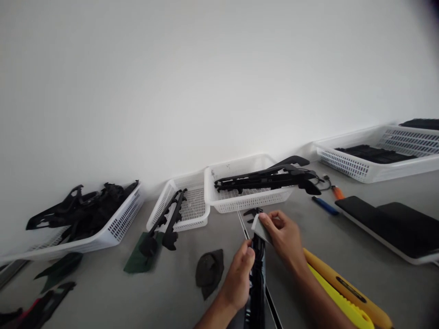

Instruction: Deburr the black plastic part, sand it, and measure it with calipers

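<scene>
My left hand [240, 277] is wrapped round a long black plastic part [255, 292] that stands out toward the baskets. Pinched between the thumb and fingers of my right hand [283, 233] is a light grey folded sheet [259, 228], which looks like sandpaper. The sheet lies against the far end of the black part and hides some of it. A small dark piece [253, 213] shows just beyond my right hand. To the left of my left hand, a crumpled dark grey sheet [209, 270] rests on the table.
White baskets [254, 204] with black plastic parts [267, 177] line the wall. Two slim parts [171, 219] lean out over a green sheet [140, 256]. At right lie a yellow-handled tool [343, 288], a blue tool [325, 206] and a black-topped tray [387, 228].
</scene>
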Demonstrator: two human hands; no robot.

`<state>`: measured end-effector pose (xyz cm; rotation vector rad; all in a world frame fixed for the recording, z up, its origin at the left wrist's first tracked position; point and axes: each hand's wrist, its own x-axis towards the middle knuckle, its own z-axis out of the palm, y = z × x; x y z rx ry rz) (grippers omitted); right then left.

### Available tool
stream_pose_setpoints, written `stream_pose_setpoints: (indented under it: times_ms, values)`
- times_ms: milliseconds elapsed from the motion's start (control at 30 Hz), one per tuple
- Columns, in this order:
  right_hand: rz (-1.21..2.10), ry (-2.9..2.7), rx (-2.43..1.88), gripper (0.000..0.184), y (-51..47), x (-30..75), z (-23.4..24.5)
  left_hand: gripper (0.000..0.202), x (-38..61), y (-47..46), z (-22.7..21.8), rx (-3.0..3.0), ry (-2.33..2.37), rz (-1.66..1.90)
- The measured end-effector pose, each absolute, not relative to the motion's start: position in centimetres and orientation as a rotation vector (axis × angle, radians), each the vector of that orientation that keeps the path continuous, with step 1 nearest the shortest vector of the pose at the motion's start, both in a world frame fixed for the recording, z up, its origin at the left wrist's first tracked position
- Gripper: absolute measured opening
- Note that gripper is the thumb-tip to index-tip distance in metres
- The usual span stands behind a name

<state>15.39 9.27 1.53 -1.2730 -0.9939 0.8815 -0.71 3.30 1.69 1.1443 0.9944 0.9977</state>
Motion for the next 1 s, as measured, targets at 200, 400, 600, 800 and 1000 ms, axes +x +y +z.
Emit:
stream_pose_setpoints:
  times_ms: [200,400,600,800,1000]
  values:
    - [0.892,-0.991,-1.225,0.059,9.6,16.0,1.9,0.079,-0.8,3.3,1.3,1.118,0.970,0.969]
    - [0.834,-0.906,-1.294,0.061,9.7,16.0,1.9,0.070,-1.2,3.7,1.8,1.032,0.885,1.024]
    - [0.966,-1.159,-1.123,0.056,8.3,13.4,2.6,0.076,-1.7,5.0,1.5,0.863,1.023,1.274]
    - [0.841,-1.292,-1.232,0.054,7.6,12.0,2.4,0.069,-1.9,5.3,0.3,0.753,1.080,1.369]
    - [0.940,-1.374,-1.139,0.051,7.6,11.5,2.0,0.066,-2.0,5.4,1.0,0.873,1.094,1.343]
